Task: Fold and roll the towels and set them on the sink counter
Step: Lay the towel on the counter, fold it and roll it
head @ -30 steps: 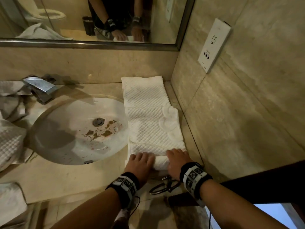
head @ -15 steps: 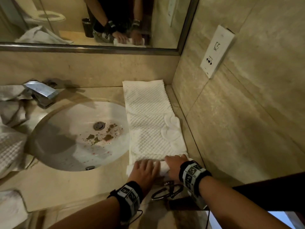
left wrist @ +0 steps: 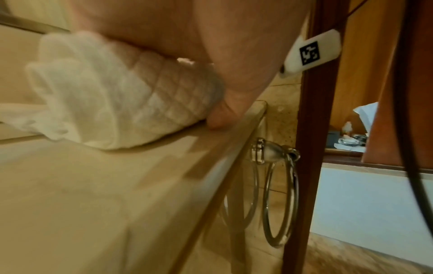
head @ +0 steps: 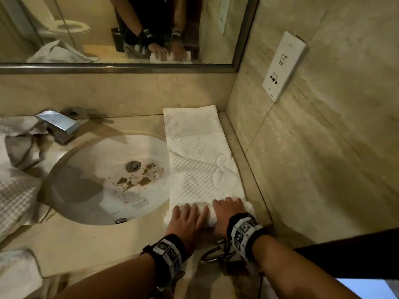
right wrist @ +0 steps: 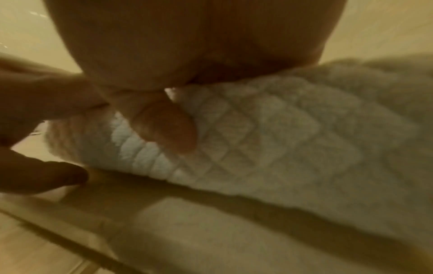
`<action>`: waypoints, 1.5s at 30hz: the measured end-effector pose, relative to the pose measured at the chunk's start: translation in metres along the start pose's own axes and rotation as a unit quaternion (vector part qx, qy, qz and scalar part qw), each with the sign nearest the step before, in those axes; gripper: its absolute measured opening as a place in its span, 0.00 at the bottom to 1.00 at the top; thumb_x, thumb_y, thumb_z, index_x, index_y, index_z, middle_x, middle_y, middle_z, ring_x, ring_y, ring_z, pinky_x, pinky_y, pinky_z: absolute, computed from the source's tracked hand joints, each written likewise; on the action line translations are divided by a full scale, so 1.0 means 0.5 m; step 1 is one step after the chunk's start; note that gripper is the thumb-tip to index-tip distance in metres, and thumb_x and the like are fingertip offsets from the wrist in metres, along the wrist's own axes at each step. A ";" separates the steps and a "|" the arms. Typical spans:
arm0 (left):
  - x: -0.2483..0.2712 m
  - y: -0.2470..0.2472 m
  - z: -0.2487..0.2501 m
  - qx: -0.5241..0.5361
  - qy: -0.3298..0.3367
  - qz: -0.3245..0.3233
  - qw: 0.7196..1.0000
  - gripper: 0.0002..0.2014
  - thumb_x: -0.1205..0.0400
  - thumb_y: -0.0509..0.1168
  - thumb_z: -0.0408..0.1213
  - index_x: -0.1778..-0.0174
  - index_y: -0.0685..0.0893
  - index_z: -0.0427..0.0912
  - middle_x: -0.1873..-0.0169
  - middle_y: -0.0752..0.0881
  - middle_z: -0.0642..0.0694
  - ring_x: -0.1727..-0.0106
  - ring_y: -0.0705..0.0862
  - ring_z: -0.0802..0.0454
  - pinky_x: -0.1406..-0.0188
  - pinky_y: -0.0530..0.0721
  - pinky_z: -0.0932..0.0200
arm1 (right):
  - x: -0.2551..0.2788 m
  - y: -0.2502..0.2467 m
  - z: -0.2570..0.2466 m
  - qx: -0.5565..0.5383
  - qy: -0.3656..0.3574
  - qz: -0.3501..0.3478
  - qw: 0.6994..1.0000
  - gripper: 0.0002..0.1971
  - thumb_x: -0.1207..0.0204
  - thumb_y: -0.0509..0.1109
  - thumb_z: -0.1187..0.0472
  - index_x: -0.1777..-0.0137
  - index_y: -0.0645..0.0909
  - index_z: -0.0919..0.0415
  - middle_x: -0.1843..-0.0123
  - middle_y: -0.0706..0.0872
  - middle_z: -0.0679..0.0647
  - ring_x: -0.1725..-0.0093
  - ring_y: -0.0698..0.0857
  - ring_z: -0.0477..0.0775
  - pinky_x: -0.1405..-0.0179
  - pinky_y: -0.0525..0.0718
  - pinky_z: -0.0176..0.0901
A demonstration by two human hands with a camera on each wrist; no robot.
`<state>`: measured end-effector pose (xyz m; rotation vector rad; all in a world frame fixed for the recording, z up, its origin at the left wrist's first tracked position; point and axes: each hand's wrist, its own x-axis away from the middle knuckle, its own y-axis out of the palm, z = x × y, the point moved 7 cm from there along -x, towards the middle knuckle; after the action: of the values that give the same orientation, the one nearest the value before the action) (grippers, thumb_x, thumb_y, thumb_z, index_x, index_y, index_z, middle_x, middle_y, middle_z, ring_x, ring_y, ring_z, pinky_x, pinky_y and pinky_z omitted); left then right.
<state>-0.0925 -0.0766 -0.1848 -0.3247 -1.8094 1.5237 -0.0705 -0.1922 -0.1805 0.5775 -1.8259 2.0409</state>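
Both hands down on the white towel [head: 200, 160] now, which runs as a long folded strip along the table [head: 90, 244], just right of the sink basin [head: 71, 169] and reaching back to the wall under the mirror [head: 129, 29]. Its near end is rolled up into a short fat roll at the table's front edge. The left hand [head: 187, 221] lies palm-down on that roll, fingers [head: 190, 210] spread and nearly straight, pressing rather than gripping. The right hand [head: 228, 212] sits beside it on the same roll, fingers draped over the top; the right wrist view shows the thumb [right wrist: 161, 120] laid against the quilted face of the roll. The two hands are nearly touching.

Left of the sink basin, a chrome faucet [head: 59, 126], and crumpled towels [head: 15, 180] heaped beyond it. Below the table's front edge hangs a metal towel ring [left wrist: 281, 194]. Brown specks lie scattered near the drain [head: 133, 165].
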 end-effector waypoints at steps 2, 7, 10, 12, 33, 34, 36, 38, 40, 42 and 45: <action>-0.004 0.004 -0.004 -0.008 -0.006 -0.001 1.000 0.47 0.22 0.65 0.47 0.18 0.38 0.47 0.21 0.55 0.34 0.22 0.57 0.33 0.23 0.54 0.33 | -0.012 0.000 0.008 -0.005 -0.024 -0.039 0.999 0.29 0.32 0.68 0.39 0.34 0.70 0.52 0.35 0.80 0.55 0.35 0.76 0.60 0.34 0.70 0.60; -0.066 -0.026 -0.040 0.078 -0.041 -0.017 0.996 0.32 0.24 0.65 0.57 0.29 0.65 0.46 0.31 0.74 0.41 0.32 0.73 0.39 0.34 0.68 0.43 | 0.020 -0.018 0.024 -0.022 -0.015 0.032 0.999 0.32 0.32 0.69 0.50 0.28 0.64 0.51 0.30 0.72 0.55 0.30 0.71 0.60 0.28 0.65 0.59; -0.089 -0.045 -0.059 0.127 -0.030 -0.089 0.987 0.28 0.23 0.63 0.57 0.30 0.70 0.47 0.32 0.78 0.42 0.32 0.77 0.41 0.33 0.73 0.46 | 0.055 0.005 0.028 0.003 0.006 0.081 0.997 0.39 0.30 0.71 0.50 0.21 0.56 0.50 0.25 0.66 0.55 0.26 0.65 0.61 0.24 0.57 0.60; -0.091 -0.052 -0.061 0.104 -0.013 -0.129 0.986 0.30 0.22 0.64 0.54 0.26 0.67 0.47 0.30 0.76 0.41 0.29 0.75 0.41 0.31 0.73 0.48 | 0.058 0.020 0.032 0.000 0.025 0.071 0.997 0.38 0.29 0.72 0.52 0.22 0.57 0.51 0.26 0.67 0.55 0.27 0.65 0.60 0.25 0.58 0.59; -0.084 -0.060 -0.053 -0.015 0.006 0.008 1.000 0.44 0.26 0.64 0.56 0.20 0.46 0.50 0.25 0.60 0.39 0.28 0.64 0.37 0.30 0.62 0.39 | -0.011 -0.024 0.054 -0.046 0.028 0.017 0.998 0.35 0.31 0.72 0.54 0.25 0.62 0.52 0.27 0.71 0.55 0.27 0.69 0.60 0.28 0.64 0.60; -0.071 -0.049 -0.048 -0.037 0.014 0.015 0.999 0.46 0.27 0.65 0.54 0.20 0.43 0.51 0.24 0.59 0.37 0.28 0.63 0.35 0.30 0.61 0.37 | -0.021 -0.028 0.054 -0.059 0.020 0.001 0.998 0.33 0.31 0.71 0.52 0.26 0.63 0.51 0.27 0.72 0.55 0.27 0.70 0.60 0.29 0.66 0.59; -0.068 -0.036 -0.052 -0.051 0.013 -0.006 0.999 0.46 0.26 0.67 0.50 0.20 0.42 0.51 0.25 0.62 0.36 0.29 0.65 0.36 0.30 0.62 0.38 | -0.033 -0.029 0.057 -0.098 0.010 -0.051 0.994 0.31 0.27 0.66 0.45 0.24 0.64 0.50 0.25 0.72 0.54 0.27 0.72 0.58 0.28 0.68 0.55; -0.091 -0.048 -0.065 -0.011 0.000 -0.020 1.000 0.40 0.25 0.67 0.48 0.21 0.52 0.51 0.27 0.67 0.39 0.29 0.68 0.39 0.30 0.65 0.41 | -0.031 -0.023 0.059 -0.137 0.021 -0.110 0.984 0.33 0.24 0.59 0.40 0.20 0.60 0.50 0.21 0.69 0.53 0.24 0.70 0.58 0.24 0.66 0.54; -0.117 -0.067 -0.075 0.051 -0.006 -0.037 0.998 0.35 0.26 0.67 0.51 0.24 0.61 0.51 0.27 0.71 0.43 0.28 0.70 0.41 0.29 0.68 0.44 | -0.022 -0.032 0.058 -0.101 0.026 -0.092 0.990 0.38 0.27 0.65 0.43 0.20 0.56 0.51 0.22 0.68 0.56 0.24 0.68 0.62 0.24 0.65 0.61; -0.135 -0.079 -0.086 0.097 -0.005 -0.076 0.992 0.33 0.26 0.67 0.53 0.25 0.66 0.51 0.28 0.75 0.44 0.28 0.74 0.42 0.30 0.73 0.47 | -0.006 -0.041 0.048 -0.047 0.031 -0.038 0.998 0.42 0.31 0.72 0.49 0.20 0.53 0.50 0.23 0.64 0.59 0.25 0.65 0.65 0.25 0.62 0.67; -0.140 -0.084 -0.095 0.098 -0.009 -0.124 0.987 0.35 0.25 0.67 0.53 0.22 0.64 0.50 0.28 0.75 0.42 0.28 0.75 0.42 0.30 0.75 0.50 | 0.010 -0.030 0.031 -0.021 0.030 -0.003 0.999 0.44 0.31 0.74 0.54 0.20 0.52 0.51 0.24 0.64 0.60 0.26 0.64 0.64 0.24 0.57 0.68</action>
<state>-0.0011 -0.0956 -0.1705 0.0097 -1.6289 1.5152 -0.0659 -0.2061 -0.1640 0.5050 -1.8252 1.9898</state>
